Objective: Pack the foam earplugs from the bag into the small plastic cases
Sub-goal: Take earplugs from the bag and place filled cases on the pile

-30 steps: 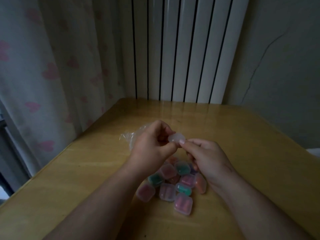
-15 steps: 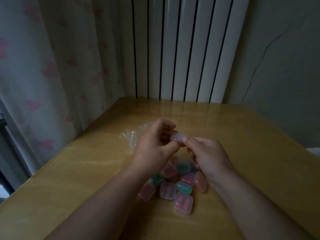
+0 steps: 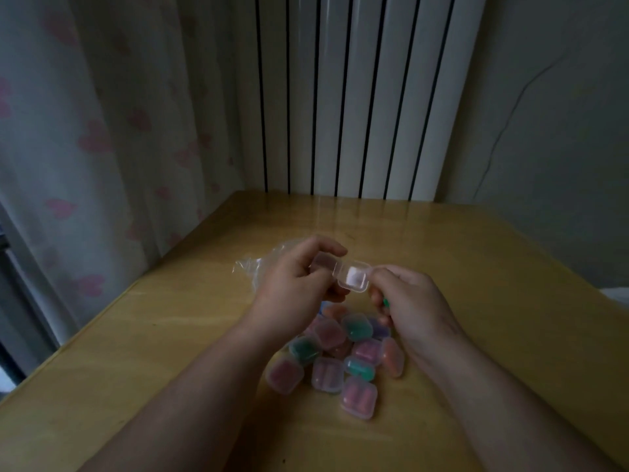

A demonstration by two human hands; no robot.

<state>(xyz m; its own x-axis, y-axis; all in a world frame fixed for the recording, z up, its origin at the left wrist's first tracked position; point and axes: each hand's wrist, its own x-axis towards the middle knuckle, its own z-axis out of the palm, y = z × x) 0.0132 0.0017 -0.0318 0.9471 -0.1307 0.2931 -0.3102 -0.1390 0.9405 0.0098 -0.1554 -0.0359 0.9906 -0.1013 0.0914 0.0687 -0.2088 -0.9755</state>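
Nearest me, filled translucent plastic cases [image 3: 342,361] lie heaped on the wooden table [image 3: 510,301]. Above, my left hand [image 3: 292,284] and right hand [image 3: 413,301] each grip 1 half of an open clear hinged case [image 3: 343,272]; the crinkled clear bag [image 3: 262,267] lies behind. Overbending could snap its hinge.

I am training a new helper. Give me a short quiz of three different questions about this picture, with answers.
1. True or false: the clear case in the hands is open.
2. Which hand has something green tucked in its fingers? A) left B) right
3. Fill in: the filled cases lie on the ____.

Key
1. True: its two halves are spread, left hand on one, right hand on the other.
2. B, the green piece.
3. Table, below the hands; the bag lies behind them.
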